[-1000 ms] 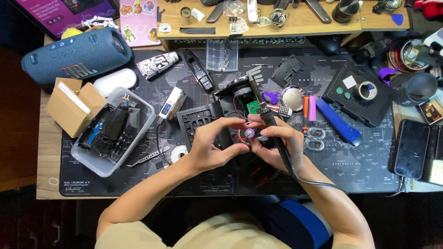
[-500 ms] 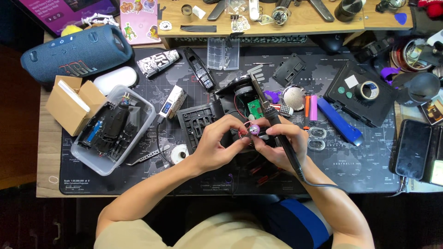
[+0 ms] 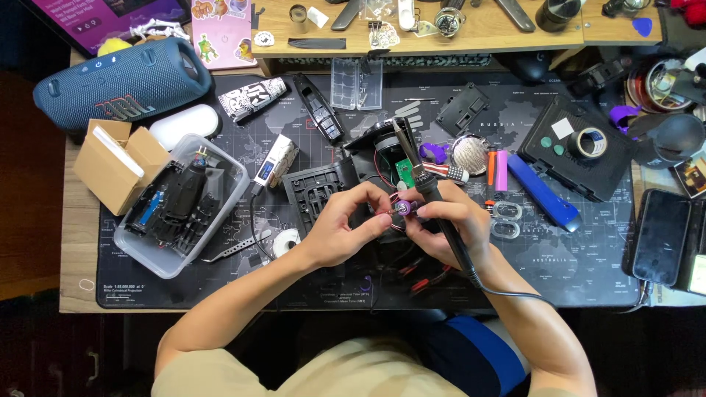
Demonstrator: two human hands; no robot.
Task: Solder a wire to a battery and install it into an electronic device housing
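Both forearms come up from the near edge of the desk and converge toward its middle, bare to the short sleeves, elbows spread wide. The left hand [image 3: 340,229] lies palm-down with the wrist straight, its fingers curled in and the fingertips [image 3: 382,208] pinched together just beside the other hand. The right hand [image 3: 448,224] is closed in a pen-like grip (thumb and forefinger pressed forward, the other fingers folded beneath), its wrist bent slightly inward.

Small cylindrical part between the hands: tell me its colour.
Purple, the small cylindrical part pinched between left hand and right hand; head view.
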